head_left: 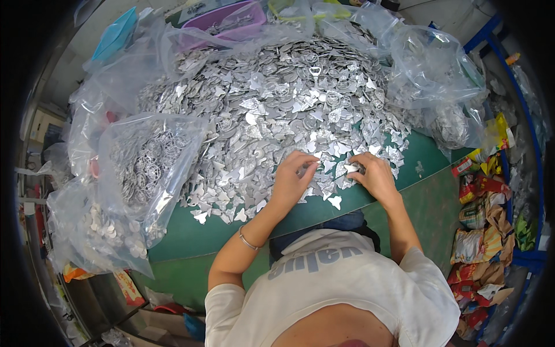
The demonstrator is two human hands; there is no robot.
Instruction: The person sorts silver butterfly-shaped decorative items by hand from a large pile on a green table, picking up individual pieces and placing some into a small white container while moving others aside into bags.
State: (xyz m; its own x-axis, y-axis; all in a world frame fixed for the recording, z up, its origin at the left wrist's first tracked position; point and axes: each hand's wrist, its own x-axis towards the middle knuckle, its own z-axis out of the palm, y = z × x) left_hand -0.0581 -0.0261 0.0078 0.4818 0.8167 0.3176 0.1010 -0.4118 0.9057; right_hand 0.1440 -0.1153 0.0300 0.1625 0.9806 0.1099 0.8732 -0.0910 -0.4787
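Observation:
A big heap of small silver metal stampings (277, 98), round pieces and pointed offcuts, covers a green table (196, 237). My left hand (292, 179) rests on the near edge of the heap, fingers curled on some pieces. My right hand (373, 173) is just to its right, pinching a small pale metal piece (351, 168) between thumb and fingers. A thin bracelet (247, 239) sits on my left wrist. Whether the left hand grips one particular piece is hidden by the fingers.
Clear plastic bags of sorted round pieces (144, 168) stand at the left, more bags (433, 69) at the back right. A purple tray (225, 23) sits behind the heap. Crumpled snack wrappers (483, 220) pile on a blue-framed rack at the right.

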